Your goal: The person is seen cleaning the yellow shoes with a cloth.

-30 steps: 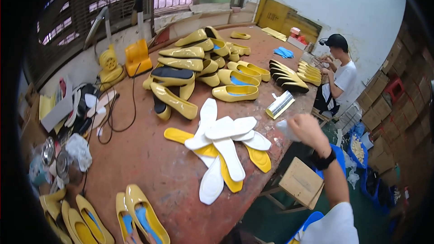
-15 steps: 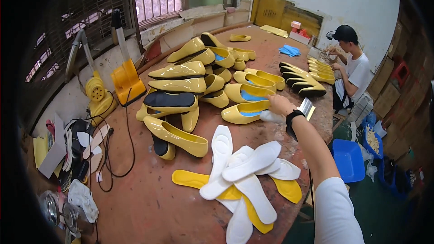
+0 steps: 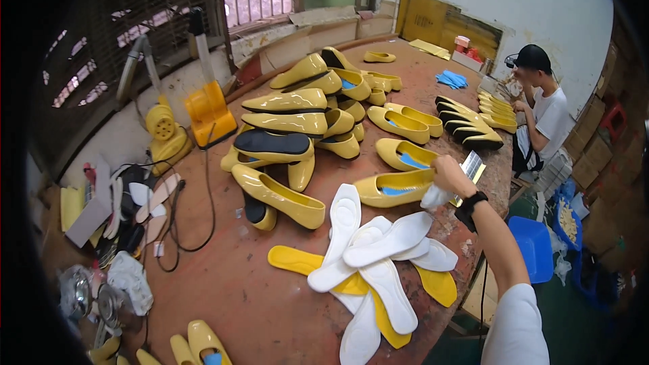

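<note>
Right hand (image 3: 451,174) clutching white cloth (image 3: 436,197) near table edge (image 3: 501,174)

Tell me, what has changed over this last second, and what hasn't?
The right hand has reached forward across the table and now rests at the yellow shoe, with something white under it. The white insoles, the shoe pile and the seated co-worker stayed put.

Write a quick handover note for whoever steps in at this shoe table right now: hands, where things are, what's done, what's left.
Right hand: closed on a white cloth, over a yellow shoe at the table's right edge.
Left hand: out of view.
White and yellow insoles lie piled, loose, near the front edge.
The piled yellow shoes sit mid-table; several show blue linings, none a white insole.
Left: the insoles remain outside the shoes.
</note>
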Demonstrator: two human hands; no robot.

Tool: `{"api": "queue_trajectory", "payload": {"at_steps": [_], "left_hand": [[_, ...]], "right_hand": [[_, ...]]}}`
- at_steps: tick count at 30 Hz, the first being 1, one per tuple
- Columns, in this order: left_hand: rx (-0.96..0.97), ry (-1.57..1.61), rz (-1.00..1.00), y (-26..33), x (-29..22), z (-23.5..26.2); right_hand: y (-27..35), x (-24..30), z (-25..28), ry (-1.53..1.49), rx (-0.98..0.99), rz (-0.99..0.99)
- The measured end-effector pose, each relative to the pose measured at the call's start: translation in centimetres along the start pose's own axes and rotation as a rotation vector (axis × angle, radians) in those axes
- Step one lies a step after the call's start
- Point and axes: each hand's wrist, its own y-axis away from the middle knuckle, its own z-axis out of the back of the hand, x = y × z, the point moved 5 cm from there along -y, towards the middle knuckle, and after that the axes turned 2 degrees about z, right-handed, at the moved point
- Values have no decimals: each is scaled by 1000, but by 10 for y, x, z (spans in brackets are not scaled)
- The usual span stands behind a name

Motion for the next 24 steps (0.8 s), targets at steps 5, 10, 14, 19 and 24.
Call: {"api": "queue_trajectory", "payload": {"at_steps": [5, 10, 14, 19, 24], "left_hand": [[192, 567, -28, 62, -14, -5], [649, 1386, -111, 73, -78, -43], [698, 1757, 50, 66, -145, -33], [137, 1830, 125, 76, -55, -5], [74, 1621, 213, 137, 62, -6]], "right_hand": [[85, 116, 83, -218, -268, 188], [179, 228, 167, -625, -351, 196], [242, 319, 172, -717, -326, 338], [342, 411, 163, -1020, -29, 429], [420, 440, 81, -1026, 419, 453]]}}
